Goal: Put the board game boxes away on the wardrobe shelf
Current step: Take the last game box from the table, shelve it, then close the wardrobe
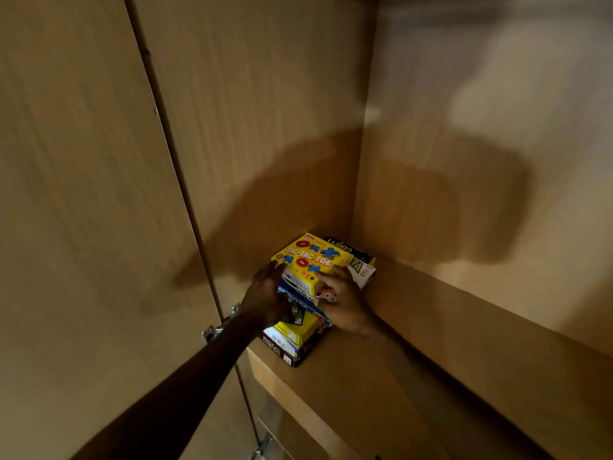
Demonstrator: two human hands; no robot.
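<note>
A stack of board game boxes stands in the left back corner of the wooden wardrobe shelf (381,376). On top lies a yellow Tic Tac Toe box (313,257). Below it are a blue box (303,298), another yellow box (298,328) and a dark chess box (287,351) at the bottom. A black and white Ludo box (358,260) sits behind, against the back wall. My left hand (265,295) presses the stack's left side. My right hand (345,302) grips its right side, fingers on the Tic Tac Toe box's edge.
The open wardrobe door (83,210) fills the left, with metal hinges (219,327) beside the stack. The side panel (258,127) and back panel (481,161) close in the corner. The shelf stretches on to the right.
</note>
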